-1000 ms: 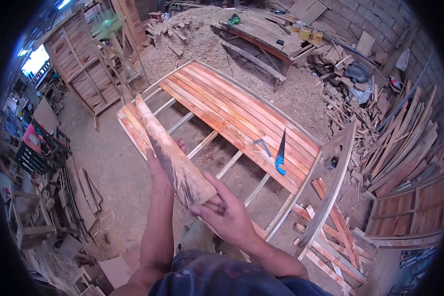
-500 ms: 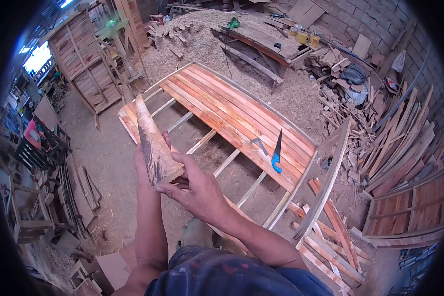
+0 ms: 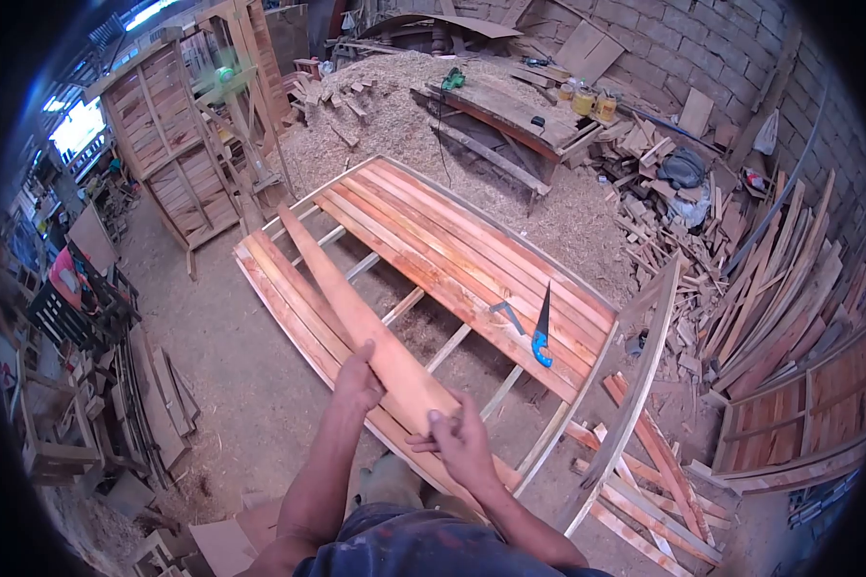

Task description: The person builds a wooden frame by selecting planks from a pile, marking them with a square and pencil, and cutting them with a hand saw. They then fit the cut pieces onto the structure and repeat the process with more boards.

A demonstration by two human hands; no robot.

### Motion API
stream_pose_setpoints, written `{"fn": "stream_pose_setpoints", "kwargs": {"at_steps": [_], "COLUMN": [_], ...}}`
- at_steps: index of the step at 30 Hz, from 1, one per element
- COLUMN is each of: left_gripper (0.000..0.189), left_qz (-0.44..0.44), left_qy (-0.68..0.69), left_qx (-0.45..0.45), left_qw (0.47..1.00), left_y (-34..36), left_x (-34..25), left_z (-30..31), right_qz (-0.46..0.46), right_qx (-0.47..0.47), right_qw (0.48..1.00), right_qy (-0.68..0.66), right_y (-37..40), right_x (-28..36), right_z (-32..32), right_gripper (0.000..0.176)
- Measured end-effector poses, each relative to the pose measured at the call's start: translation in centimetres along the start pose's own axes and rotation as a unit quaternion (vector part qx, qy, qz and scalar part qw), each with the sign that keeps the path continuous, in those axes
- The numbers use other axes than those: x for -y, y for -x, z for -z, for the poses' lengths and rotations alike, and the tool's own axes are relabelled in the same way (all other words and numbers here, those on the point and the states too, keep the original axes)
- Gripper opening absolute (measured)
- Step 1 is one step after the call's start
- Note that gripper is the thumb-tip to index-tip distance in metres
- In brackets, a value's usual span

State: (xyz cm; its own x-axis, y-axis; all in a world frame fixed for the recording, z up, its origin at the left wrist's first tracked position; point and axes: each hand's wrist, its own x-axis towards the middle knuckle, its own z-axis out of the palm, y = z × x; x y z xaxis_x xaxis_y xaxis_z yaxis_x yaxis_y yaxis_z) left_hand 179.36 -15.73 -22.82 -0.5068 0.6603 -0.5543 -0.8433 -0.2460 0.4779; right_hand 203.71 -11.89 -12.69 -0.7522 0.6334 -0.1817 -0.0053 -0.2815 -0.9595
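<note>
A long wooden plank (image 3: pixel 380 351) slants across the slatted wooden frame (image 3: pixel 601 361), its smooth face upward. My left hand (image 3: pixel 359 383) is closed on the plank's left edge, thumb on top. At the near end, my right hand (image 3: pixel 462 444) grips the plank's right side, its fingers partly under it. Boards (image 3: pixel 462 240) cover the far side of the frame, and several more boards (image 3: pixel 284 288) lie along the near side. Crosspieces (image 3: pixel 449 348) show in the gap between. On the far boards rest a blue-handled handsaw (image 3: pixel 543 341) and a small metal square (image 3: pixel 506 313).
A curved wooden piece (image 3: pixel 635 385) stands at the frame's right end. Loose slats (image 3: pixel 649 495) lie beside it on the floor. Behind are a workbench (image 3: pixel 510 115) with a green power tool (image 3: pixel 452 79) and a scrap wood pile (image 3: pixel 659 183). A panel (image 3: pixel 168 144) leans at back left.
The plank has turned over from its rough, dark-streaked side and come down over the frame's gap. Both hands have shifted right, with my left hand now on its left edge.
</note>
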Motion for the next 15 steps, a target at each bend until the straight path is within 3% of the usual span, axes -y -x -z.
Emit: {"fn": "stream_pose_setpoints", "kwargs": {"at_steps": [7, 15], "left_gripper": [0.036, 0.022], "left_qz": [0.118, 0.248], "left_qy": [-0.076, -0.180], "left_qx": [-0.056, -0.055], "left_qw": [0.989, 0.950], "left_y": [-2.3, -12.4], "left_x": [6.0, 17.0], "left_z": [0.9, 8.4], "right_qz": [-0.121, -0.158], "right_qx": [-0.123, -0.417], "right_qw": [0.968, 0.859], "right_qy": [-0.184, -0.252], "right_y": [0.5, 0.1], "right_x": [-6.4, -23.7], "right_z": [5.8, 13.5], "right_gripper": [0.051, 0.046]}}
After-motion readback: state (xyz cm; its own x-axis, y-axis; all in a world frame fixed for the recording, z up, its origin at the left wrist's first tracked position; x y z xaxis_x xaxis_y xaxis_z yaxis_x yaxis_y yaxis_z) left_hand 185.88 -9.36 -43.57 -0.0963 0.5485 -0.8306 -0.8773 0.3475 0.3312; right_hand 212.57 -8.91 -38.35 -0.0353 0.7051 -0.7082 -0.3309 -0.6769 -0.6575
